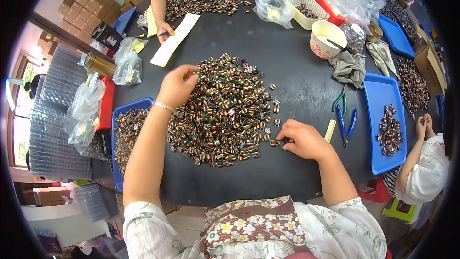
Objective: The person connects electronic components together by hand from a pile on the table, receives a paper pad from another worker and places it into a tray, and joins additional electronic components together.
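Note:
A large heap of small copper-wound coils with dark and green parts covers the middle of the black table. At the heap's upper left edge is my left hand, its fingers curled together. Whatever may be between those fingertips is hidden. My right hand rests low over the table, right of the heap, its thumb and fingers pinched on a small dark-ended coil. Just left of that pinch lie loose coils, and a short column of single coils runs up along the heap's right side.
Right of my hand lie blue-handled pliers, green-handled cutters and a blue tray holding coils. A blue bin of parts stands left. Across the table, another person's hand holds a pen by a paper strip.

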### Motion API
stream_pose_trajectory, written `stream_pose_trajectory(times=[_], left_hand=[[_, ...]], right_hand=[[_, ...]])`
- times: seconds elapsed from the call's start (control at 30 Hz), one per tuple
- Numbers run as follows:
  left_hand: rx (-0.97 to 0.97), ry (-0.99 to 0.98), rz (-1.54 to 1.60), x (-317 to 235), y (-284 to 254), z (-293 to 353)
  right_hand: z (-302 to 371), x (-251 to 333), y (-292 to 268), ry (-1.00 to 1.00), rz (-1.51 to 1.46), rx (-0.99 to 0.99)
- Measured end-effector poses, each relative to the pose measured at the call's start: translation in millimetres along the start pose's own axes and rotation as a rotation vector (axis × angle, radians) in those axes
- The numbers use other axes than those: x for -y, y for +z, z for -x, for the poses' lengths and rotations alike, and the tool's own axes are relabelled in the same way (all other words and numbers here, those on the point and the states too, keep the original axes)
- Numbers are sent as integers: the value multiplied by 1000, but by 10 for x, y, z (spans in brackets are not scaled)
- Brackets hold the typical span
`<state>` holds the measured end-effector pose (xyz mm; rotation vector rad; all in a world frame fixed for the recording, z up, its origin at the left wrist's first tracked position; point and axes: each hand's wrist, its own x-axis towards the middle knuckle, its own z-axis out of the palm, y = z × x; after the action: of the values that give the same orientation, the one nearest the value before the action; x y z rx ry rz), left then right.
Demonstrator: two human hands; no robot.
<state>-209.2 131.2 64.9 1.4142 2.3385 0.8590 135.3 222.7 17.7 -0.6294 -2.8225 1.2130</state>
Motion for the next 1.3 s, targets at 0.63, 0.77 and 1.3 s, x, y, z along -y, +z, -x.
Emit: stream_pose_trajectory(times=[0.63, 0.77, 1.3], left_hand=[[51, 468, 283, -658, 822, 1597], [144, 434, 354, -647, 1107, 1759], [-309, 534, -228, -141, -262, -374]], right_hand=[[42, -8, 79, -79, 35, -147], [28, -2, 81, -82, 17, -157], [-53, -37, 21, -73, -22, -161]])
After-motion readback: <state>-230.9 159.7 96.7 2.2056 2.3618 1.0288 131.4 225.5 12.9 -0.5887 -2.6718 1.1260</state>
